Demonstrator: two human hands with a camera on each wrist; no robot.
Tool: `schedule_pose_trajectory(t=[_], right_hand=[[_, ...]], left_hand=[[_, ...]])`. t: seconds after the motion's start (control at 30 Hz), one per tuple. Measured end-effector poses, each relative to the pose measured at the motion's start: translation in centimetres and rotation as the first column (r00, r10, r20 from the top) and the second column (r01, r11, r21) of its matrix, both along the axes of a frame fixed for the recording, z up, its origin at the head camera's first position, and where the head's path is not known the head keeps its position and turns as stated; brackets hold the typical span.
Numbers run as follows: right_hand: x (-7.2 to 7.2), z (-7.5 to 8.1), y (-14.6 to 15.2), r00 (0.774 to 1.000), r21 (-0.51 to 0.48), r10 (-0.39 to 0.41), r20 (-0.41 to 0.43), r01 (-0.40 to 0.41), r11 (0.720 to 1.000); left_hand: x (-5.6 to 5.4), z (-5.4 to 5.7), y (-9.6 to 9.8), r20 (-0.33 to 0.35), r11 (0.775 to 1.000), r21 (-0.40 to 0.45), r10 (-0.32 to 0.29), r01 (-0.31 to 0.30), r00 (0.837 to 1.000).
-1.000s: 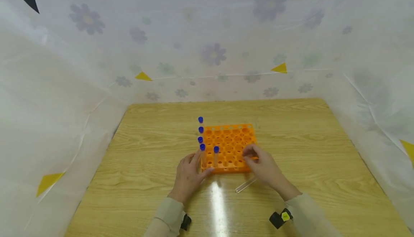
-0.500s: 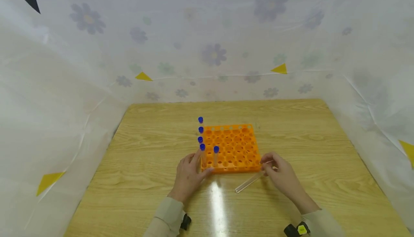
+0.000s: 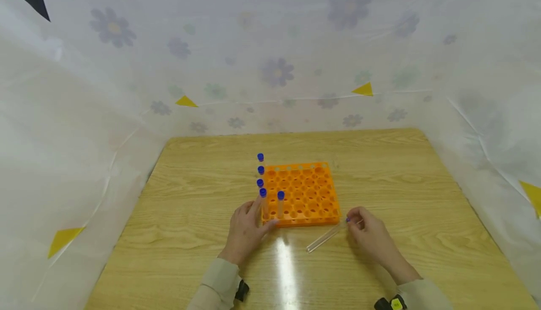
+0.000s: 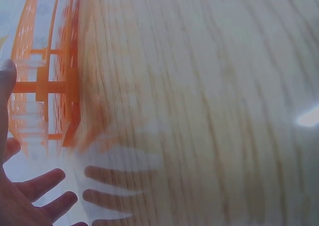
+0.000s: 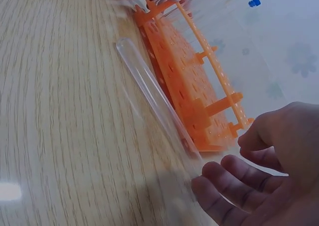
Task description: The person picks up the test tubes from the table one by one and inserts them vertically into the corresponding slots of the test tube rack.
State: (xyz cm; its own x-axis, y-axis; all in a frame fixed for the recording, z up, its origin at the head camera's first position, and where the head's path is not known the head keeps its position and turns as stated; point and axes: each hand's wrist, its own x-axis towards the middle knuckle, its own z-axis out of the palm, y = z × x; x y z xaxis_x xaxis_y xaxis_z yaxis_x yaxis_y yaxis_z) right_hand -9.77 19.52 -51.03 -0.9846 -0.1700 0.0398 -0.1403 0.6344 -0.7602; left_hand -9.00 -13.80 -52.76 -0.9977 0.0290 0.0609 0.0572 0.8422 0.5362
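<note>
An orange test tube rack stands on the table, with several blue-capped test tubes upright along its left side and one test tube a column further in. My left hand holds the rack's near left corner between thumb and forefinger; its other fingers spread off the rack in the left wrist view. A clear test tube lies slantwise on the table by the rack's front edge. My right hand pinches its blue cap at the far right end, mostly hidden behind the fingers.
The wooden table has white flowered sheeting behind it and on both sides. A bright reflection shows on the tabletop in front of the rack.
My right hand has moved from over the rack's right side, rightward and toward me, to the lying tube's capped end. My left hand stays at the rack's corner.
</note>
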Motion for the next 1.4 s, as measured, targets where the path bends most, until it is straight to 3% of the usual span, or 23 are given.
schedule_pose_trajectory(t=[0.27,0.7,0.9,1.13,1.4], right_hand=[[0.1,-0.3,-0.3,0.994,0.039,-0.002,0.112,-0.003,0.999],[-0.4,-1.0,-0.3,0.979,0.089,0.067,0.191,-0.085,0.992],[-0.5,-1.1,-0.5,0.982,0.1,0.088,0.166,-0.106,0.989],[-0.3,-1.3,-0.4,0.988,0.089,0.022,0.155,-0.036,0.995],[-0.2,-1.6,-0.1,0.999,0.047,-0.022,0.041,0.021,0.999]], left_hand=[[0.0,0.1,0.0,-0.018,1.0,0.007,-0.004,0.004,1.0],[-0.1,0.0,0.1,-0.021,1.0,0.003,-0.013,0.013,1.0],[-0.1,-0.2,0.1,-0.021,1.0,-0.005,-0.009,0.009,1.0],[0.0,0.0,0.2,-0.035,1.0,0.001,-0.015,0.015,0.999],[0.0,-0.1,0.1,-0.038,1.0,-0.006,-0.015,0.015,0.999]])
